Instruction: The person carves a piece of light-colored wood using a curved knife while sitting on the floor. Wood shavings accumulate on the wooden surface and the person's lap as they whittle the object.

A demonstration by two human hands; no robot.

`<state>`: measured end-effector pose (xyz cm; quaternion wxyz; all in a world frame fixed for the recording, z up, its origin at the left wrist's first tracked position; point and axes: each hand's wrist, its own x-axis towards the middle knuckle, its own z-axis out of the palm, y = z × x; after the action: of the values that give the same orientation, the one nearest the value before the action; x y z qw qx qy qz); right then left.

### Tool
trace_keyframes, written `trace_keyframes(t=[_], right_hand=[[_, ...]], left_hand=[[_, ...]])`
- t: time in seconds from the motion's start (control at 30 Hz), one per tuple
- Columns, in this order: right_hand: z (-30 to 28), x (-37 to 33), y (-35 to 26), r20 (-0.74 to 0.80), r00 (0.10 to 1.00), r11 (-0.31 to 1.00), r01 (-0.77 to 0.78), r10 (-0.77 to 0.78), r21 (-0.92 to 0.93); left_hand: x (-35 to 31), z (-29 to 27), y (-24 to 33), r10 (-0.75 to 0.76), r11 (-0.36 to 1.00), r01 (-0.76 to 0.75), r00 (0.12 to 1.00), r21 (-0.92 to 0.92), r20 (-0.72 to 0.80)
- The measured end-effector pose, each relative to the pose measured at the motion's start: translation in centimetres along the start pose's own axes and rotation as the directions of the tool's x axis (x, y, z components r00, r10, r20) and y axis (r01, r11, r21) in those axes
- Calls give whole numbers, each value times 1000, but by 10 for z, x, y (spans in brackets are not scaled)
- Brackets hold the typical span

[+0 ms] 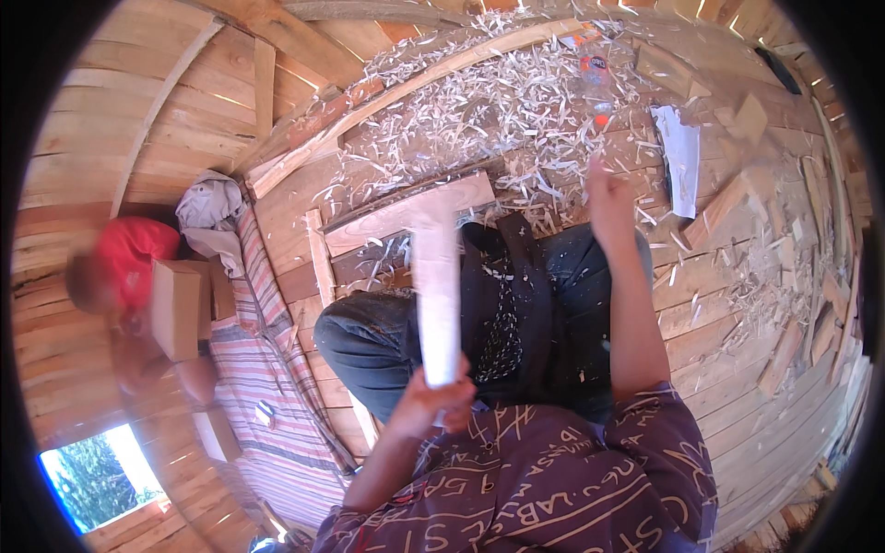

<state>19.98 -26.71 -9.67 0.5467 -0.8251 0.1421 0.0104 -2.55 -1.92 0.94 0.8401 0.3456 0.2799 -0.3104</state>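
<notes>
My left hand (431,404) is closed around the lower end of a long, pale wooden slat (437,295), which stands up in front of my lap and is slightly blurred. Over my right knee, my right hand (611,198) is raised with a finger stretched out; motion softens its outline and I see nothing in it. Beyond my crossed legs, a flat wooden board (415,217) lies on the floor, partly covered by the slat's upper end. Dark cloth (498,313) sprinkled with chips covers the middle of my lap.
Curled wood shavings (461,120) cover the far floor beside a long beam (406,78). A clear bottle (597,88) and a white sheet (679,161) lie far right, near scattered offcuts (784,355). At left, a person in red (138,249) is beside a brown box (177,309) and striped mat (277,415).
</notes>
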Motion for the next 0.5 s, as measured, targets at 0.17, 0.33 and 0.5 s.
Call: trace_keyframes(t=[0.17,0.33,0.5], right_hand=[[18,-19,-6,192,955,895,281,-225,-347],[20,-12,-4,199,946,923,302,-257,-239],[19,-33,-2,328,706,711,691,-627,-128]], left_hand=[[3,0,30,54,998,-53,997,-31,47],[17,15,25,70,995,-74,996,63,55],[34,21,12,133,939,-116,991,323,-31]])
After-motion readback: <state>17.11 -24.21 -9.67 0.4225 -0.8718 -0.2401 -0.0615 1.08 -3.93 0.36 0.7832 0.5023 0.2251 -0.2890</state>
